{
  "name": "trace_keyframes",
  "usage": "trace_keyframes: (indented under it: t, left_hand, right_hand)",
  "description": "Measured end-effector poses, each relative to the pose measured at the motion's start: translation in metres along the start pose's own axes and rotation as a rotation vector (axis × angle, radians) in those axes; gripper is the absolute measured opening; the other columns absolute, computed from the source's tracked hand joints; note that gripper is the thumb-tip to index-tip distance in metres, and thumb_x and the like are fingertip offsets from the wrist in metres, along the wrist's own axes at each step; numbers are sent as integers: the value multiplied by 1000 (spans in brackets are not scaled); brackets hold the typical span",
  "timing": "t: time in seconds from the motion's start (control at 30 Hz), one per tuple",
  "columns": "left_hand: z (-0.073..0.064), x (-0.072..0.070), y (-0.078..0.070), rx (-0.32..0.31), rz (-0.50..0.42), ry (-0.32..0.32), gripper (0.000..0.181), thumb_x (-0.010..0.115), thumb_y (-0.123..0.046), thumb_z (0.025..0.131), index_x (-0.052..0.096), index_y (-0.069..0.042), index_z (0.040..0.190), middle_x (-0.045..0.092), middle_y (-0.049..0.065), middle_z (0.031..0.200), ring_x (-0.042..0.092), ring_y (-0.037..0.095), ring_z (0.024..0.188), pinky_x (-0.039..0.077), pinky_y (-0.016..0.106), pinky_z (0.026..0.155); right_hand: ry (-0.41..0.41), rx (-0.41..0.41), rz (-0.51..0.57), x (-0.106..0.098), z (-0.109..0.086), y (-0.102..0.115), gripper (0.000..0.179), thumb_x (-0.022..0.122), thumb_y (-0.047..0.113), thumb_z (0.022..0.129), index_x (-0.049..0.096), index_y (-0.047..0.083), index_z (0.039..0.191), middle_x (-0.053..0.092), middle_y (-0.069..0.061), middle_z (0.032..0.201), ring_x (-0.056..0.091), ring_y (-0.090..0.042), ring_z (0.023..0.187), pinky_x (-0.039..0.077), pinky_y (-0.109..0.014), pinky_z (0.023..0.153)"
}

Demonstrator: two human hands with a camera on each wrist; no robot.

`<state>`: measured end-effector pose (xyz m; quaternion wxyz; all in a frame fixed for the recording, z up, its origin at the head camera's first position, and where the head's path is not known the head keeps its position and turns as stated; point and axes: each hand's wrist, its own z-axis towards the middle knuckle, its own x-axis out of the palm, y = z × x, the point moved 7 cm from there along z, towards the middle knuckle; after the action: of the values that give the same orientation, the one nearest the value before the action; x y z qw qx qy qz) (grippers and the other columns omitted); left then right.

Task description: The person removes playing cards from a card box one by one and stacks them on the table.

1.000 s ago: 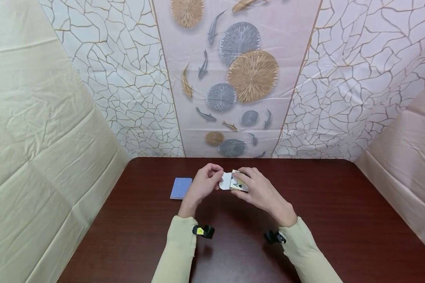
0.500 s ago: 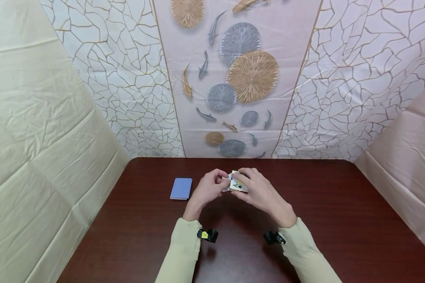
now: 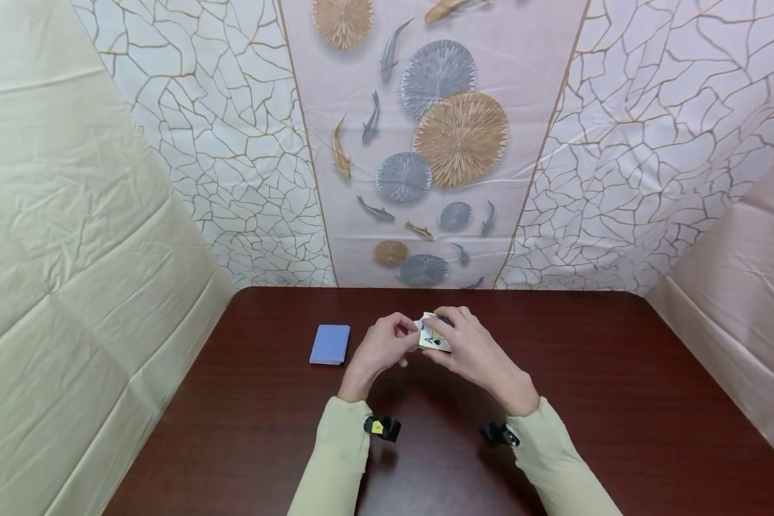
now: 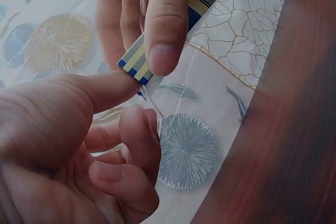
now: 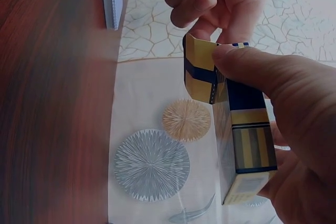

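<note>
In the head view a playing-card box [image 3: 433,337] with an ace of spades on its face is held above the table by my right hand [image 3: 474,351]. Thumb and fingers of that hand grip it along its long sides. At the box's left end, my left hand [image 3: 385,345] pinches the end flap. The left wrist view shows the left thumb [image 4: 110,87] right at the striped end of the box, with the other fingers curled below. In the right wrist view a yellow-and-blue flap [image 5: 199,69] stands out from the box's end, in front of the left fingers.
A blue-backed deck of cards [image 3: 330,344] lies on the dark reddish-brown table [image 3: 245,430], left of the left hand. Behind the table hangs a patterned cloth [image 3: 419,143]. Plain cream cloth [image 3: 90,251] closes off the left side.
My left hand has moved right toward the box, and the white flap that showed between the hands is now mostly covered. The right hand and the box have barely moved.
</note>
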<state>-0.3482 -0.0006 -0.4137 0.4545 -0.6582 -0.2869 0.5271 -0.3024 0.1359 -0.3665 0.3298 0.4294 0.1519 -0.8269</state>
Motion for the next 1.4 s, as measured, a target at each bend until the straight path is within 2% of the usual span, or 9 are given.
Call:
trace_keyframes:
  t: [0.2,0.33,0.43,0.57,0.7,1.2,1.4]
  left_hand:
    - [1,-2,0,13,-9,-42,14,63,-24,92,63,-13,99,65,2,75,59,15,53,56,40,60]
    - [1,-1,2,8,1,-32,13,64,-24,91,62,-14,98,65,3,76,60,15,54,57,42,63]
    - [1,-1,3,-9,14,-15,14,65,-24,91,61,-14,99,65,3,77,62,20,58,53,36,55]
    - [0,-1,3,-37,33,-1,13,64,-23,91,60,-14,99,64,3,77,66,28,65,42,25,45]
    - [-2,0,1,-57,36,4,11,62,-21,92,59,-14,99,64,3,76,67,33,70,40,24,43]
    - [-5,1,-5,-63,50,12,10,61,-20,93,58,-11,98,63,4,74,57,15,56,39,24,43]
    - [-7,1,-5,-61,62,8,10,59,-19,93,60,-10,95,68,18,84,57,19,59,39,24,43]
  right_hand:
    - [-19,-15,15,-1,1,3,48,85,28,76,67,10,117,61,-15,117,56,-31,100,50,-43,81]
    - [1,0,22,0,1,3,46,83,29,78,67,11,118,61,-15,118,56,-30,101,50,-43,82]
    - [8,7,33,0,1,3,46,83,28,78,68,12,118,61,-14,118,55,-30,102,50,-42,82]
    - [-5,-10,43,-1,1,4,46,85,27,77,68,11,117,61,-15,117,56,-29,100,50,-42,82]
    - [-17,-30,37,-1,1,6,48,86,26,75,68,10,117,61,-15,117,56,-30,100,50,-43,82]
    - [-10,-33,19,-3,1,7,52,87,27,74,67,8,117,60,-17,117,55,-30,102,50,-43,83]
    - [-5,-15,16,-3,0,7,51,86,28,75,67,8,118,60,-16,118,55,-30,103,50,-43,83]
